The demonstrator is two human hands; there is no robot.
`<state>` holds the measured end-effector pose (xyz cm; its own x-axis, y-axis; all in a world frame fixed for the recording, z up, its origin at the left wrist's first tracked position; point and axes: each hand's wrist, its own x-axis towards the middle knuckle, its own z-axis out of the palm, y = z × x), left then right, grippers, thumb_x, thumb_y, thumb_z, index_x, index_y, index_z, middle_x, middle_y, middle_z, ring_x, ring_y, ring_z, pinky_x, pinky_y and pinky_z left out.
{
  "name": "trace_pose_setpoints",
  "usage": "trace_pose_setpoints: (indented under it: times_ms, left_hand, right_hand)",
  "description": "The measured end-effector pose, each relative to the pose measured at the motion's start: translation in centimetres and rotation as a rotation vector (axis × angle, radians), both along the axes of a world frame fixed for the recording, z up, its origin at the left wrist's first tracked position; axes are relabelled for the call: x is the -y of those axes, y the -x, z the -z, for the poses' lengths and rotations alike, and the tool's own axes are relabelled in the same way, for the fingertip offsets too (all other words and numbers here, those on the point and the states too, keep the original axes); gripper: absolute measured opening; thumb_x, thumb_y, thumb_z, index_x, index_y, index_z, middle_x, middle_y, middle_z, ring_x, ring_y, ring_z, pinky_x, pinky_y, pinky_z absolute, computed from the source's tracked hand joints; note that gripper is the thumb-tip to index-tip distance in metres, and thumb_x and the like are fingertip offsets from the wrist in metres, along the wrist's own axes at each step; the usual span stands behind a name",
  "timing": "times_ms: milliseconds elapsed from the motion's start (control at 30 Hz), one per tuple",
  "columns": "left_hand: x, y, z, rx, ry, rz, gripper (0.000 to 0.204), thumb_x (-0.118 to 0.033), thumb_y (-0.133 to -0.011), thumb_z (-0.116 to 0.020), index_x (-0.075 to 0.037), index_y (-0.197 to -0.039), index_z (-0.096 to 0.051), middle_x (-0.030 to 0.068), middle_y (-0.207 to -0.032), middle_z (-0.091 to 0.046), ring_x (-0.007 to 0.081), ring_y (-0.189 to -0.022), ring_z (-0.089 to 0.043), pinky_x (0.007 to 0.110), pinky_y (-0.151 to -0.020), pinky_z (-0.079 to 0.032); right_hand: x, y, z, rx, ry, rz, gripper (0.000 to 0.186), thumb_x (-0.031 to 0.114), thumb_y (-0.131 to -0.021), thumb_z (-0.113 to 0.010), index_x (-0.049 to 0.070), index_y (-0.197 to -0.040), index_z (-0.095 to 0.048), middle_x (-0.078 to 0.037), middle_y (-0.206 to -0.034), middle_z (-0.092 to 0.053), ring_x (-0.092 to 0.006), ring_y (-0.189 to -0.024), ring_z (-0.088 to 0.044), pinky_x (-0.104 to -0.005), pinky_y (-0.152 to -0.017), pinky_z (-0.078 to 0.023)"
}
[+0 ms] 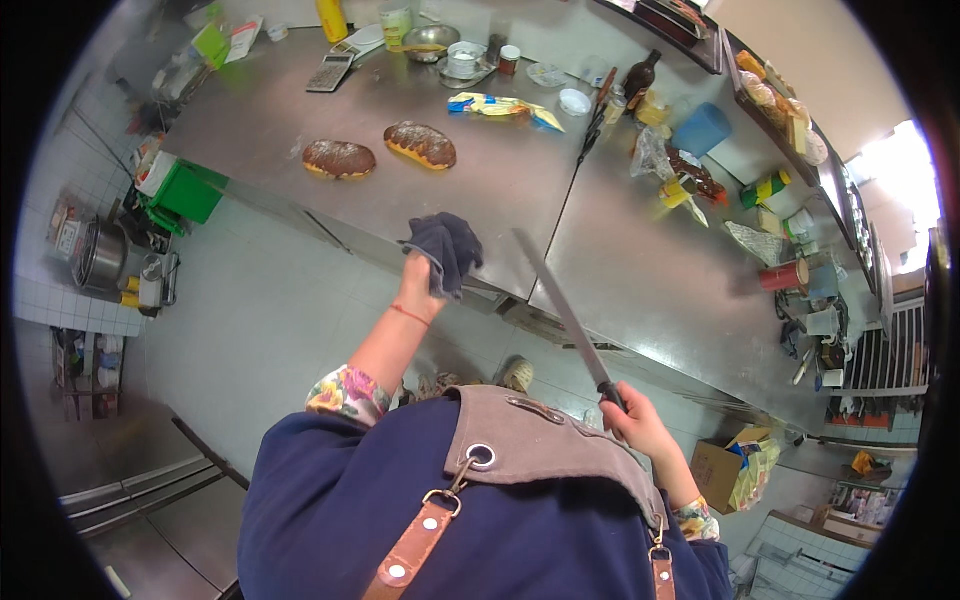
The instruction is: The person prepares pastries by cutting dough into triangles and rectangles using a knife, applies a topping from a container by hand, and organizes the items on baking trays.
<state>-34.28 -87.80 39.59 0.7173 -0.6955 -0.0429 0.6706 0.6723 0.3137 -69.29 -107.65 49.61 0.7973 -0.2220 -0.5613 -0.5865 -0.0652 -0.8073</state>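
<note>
My left hand (418,275) grips a dark grey cloth (447,248) at the near edge of the steel counter (500,180). My right hand (637,418) holds the black handle of a long knife (560,300), its blade pointing up and away over the counter's front edge, to the right of the cloth. Two braided loaves with dark glaze lie farther back on the counter: one on the left (339,159), one to its right (421,144).
A yellow-and-blue wrapper (500,106), a calculator (330,72), a metal bowl (432,40), jars and a dark bottle (640,75) crowd the counter's back. A blue tub (701,130), cups and packets fill the right side. A green bin (186,192) and a cardboard box (733,465) stand on the floor.
</note>
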Motion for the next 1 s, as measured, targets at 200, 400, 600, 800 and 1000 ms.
trace_pose_setpoints:
  times_ms: [200, 400, 600, 800, 1000]
  left_hand:
    - [3.3, 4.2, -10.2, 0.343, -0.363, 0.175, 0.028, -0.021, -0.097, -0.055, -0.005, -0.120, -0.056, 0.0061, -0.102, -0.064, 0.0186, -0.090, -0.064, 0.035, -0.078, -0.053]
    - [14.7, 8.1, -7.2, -0.331, -0.168, 0.359, 0.030, -0.026, -0.099, -0.050, -0.011, -0.125, -0.054, 0.0028, -0.091, -0.059, 0.0167, -0.081, -0.059, 0.034, -0.073, -0.052]
    - [21.5, 13.4, 1.0, 0.229, -0.458, 0.334, 0.018, -0.021, -0.100, -0.049, -0.009, -0.105, -0.061, 0.0012, -0.092, -0.064, 0.0178, -0.082, -0.063, 0.030, -0.071, -0.052]
    - [26.1, 13.1, 6.2, -0.063, -0.375, 0.348, 0.019, -0.020, -0.101, -0.047, -0.007, -0.101, -0.061, 0.0087, -0.092, -0.064, 0.0227, -0.082, -0.063, 0.037, -0.075, -0.054]
    - [30.4, 11.3, 10.5, -0.172, -0.421, 0.264, 0.021, -0.017, -0.104, -0.042, -0.002, -0.106, -0.055, 0.0127, -0.093, -0.063, 0.0237, -0.082, -0.064, 0.037, -0.075, -0.054]
  right_hand:
    - [1.8, -3.5, -0.3, 0.307, 0.041, 0.333, 0.009, 0.008, -0.097, -0.058, 0.003, -0.102, -0.054, -0.004, -0.075, -0.063, -0.0058, -0.052, -0.050, -0.0220, -0.048, -0.039]
    - [4.6, -7.3, 2.5, 0.361, 0.654, 0.309, 0.026, 0.020, -0.093, -0.066, 0.005, -0.111, -0.054, -0.014, -0.077, -0.065, -0.0302, -0.071, -0.067, -0.0386, -0.065, -0.052]
    - [7.5, -9.4, 8.5, 0.229, 1.151, 0.143, 0.021, 0.014, -0.088, -0.061, 0.003, -0.102, -0.049, -0.014, -0.089, -0.061, -0.0355, -0.080, -0.065, -0.0477, -0.065, -0.053]
    - [11.0, -7.1, 10.4, 0.125, 0.955, 0.122, 0.022, 0.014, -0.089, -0.060, 0.003, -0.105, -0.049, -0.017, -0.094, -0.064, -0.0382, -0.081, -0.066, -0.0487, -0.065, -0.053]
    - [12.4, 1.8, 10.1, 0.029, 0.707, 0.174, 0.023, 0.018, -0.090, -0.061, 0.006, -0.108, -0.051, -0.020, -0.095, -0.066, -0.0442, -0.082, -0.063, -0.0517, -0.068, -0.051]
